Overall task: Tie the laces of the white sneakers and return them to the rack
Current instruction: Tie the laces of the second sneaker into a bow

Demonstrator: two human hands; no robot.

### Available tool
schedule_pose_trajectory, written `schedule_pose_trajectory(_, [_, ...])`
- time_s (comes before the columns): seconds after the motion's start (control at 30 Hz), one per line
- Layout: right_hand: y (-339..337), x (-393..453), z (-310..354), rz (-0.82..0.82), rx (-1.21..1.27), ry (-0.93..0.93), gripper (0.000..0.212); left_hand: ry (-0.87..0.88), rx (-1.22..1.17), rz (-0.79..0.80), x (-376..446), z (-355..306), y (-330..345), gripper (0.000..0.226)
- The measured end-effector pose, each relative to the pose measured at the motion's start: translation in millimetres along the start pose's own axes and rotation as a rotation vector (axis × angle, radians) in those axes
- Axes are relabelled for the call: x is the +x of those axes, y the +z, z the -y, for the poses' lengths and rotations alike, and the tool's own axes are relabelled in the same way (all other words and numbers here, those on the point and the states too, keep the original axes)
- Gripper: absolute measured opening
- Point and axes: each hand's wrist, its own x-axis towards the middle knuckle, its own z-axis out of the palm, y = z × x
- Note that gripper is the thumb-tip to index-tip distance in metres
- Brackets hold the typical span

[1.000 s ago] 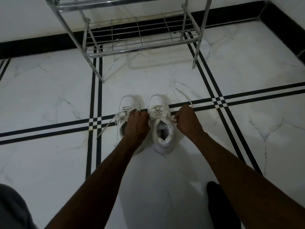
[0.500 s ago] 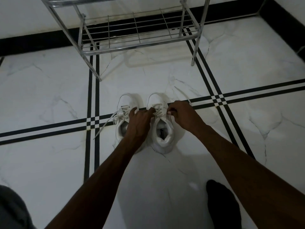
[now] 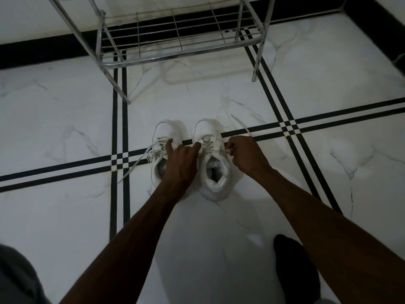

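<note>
Two white sneakers stand side by side on the tiled floor, toes pointing at the rack. The left sneaker (image 3: 163,137) has loose laces trailing to the left across the floor. My left hand (image 3: 180,160) lies over its opening, fingers reaching to the laces of the right sneaker (image 3: 213,172). My right hand (image 3: 245,153) pinches a lace end at the right sneaker's right side; that lace (image 3: 240,125) runs out over the floor behind the hand. The chrome wire shoe rack (image 3: 175,34) stands beyond the sneakers, its bottom shelf bare.
White marble floor with black double stripes crossing left and right of the sneakers. A black skirting runs along the wall behind the rack. My dark-socked foot (image 3: 293,268) is at the lower right, grey clothing at the lower left corner.
My right hand moved out to the sneaker's right side, still holding the lace. My left hand's fingers spread toward the right sneaker's laces. The view shifted slightly.
</note>
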Motion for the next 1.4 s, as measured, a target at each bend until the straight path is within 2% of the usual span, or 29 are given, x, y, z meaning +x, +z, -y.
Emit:
schedule_pose_trajectory(0.2, [8.8,-4.6,0.0,0.015,0.010,0.056,0.020,0.022,-0.073,0.026,-1.3,7.1,8.8,0.043])
schedule_pose_trajectory(0.3, [-0.5,-1.8,6.3,0.100,-0.010,0.131,0.012,-0.057,-0.247,0.055,3.6,8.5,7.9,0.030])
schedule_pose_trajectory(0.37, [-14.0,2.3,9.6,0.199,-0.008,0.186,0.017,-0.105,-0.407,0.073,7.1,9.1,-0.4,0.021])
schedule_pose_trajectory(0.4, [-22.0,4.3,10.9,0.250,0.062,0.224,0.021,-0.130,-0.495,0.087,8.3,10.2,-4.3,0.018])
schedule_pose_trajectory(0.47, [-35.4,9.9,16.1,0.319,0.380,0.324,0.026,-0.216,-0.691,0.101,10.2,13.0,-12.3,0.018])
schedule_pose_trajectory(0.57, [-46.3,22.4,28.3,0.293,0.905,0.373,0.041,-0.377,-1.092,0.129,15.1,9.2,-24.1,0.041])
schedule_pose_trajectory(0.63, [-45.8,28.6,34.7,0.271,1.090,0.386,0.040,-0.427,-1.297,0.127,20.9,1.3,-32.8,0.045])
schedule_pose_trajectory(0.7, [-42.1,30.7,39.0,0.249,1.179,0.401,0.030,-0.427,-1.385,0.101,26.2,-4.0,-38.8,0.043])
schedule_pose_trajectory(0.83, [-30.5,25.4,37.5,0.232,1.046,0.334,0.022,-0.392,-1.357,0.079,31.8,-9.1,-35.8,0.033])
schedule_pose_trajectory(0.9, [-27.5,24.0,35.9,0.220,0.920,0.299,0.028,-0.398,-1.276,0.083,33.3,-11.8,-31.6,0.030])
schedule_pose_trajectory(1.03, [-27.6,26.7,36.1,0.259,0.859,0.298,0.041,-0.316,-1.155,0.133,33.4,-8.5,-27.6,0.027])
schedule_pose_trajectory(1.13, [-26.3,30.4,40.5,0.198,0.811,0.359,0.033,-0.258,-1.039,0.161,32.2,-6.2,-29.7,0.042])
schedule_pose_trajectory(1.23, [-25.0,32.5,46.9,0.101,0.794,0.409,0.028,-0.233,-0.982,0.156,33.3,-8.4,-33.1,0.036])
schedule_pose_trajectory(1.3, [-24.1,34.0,47.3,0.125,0.750,0.379,0.019,-0.250,-0.971,0.142,34.4,-9.7,-34.7,0.023])
schedule_pose_trajectory(1.4, [-25.4,33.1,47.3,0.190,0.740,0.295,0.020,-0.285,-0.981,0.122,38.3,-11.4,-35.9,0.030])
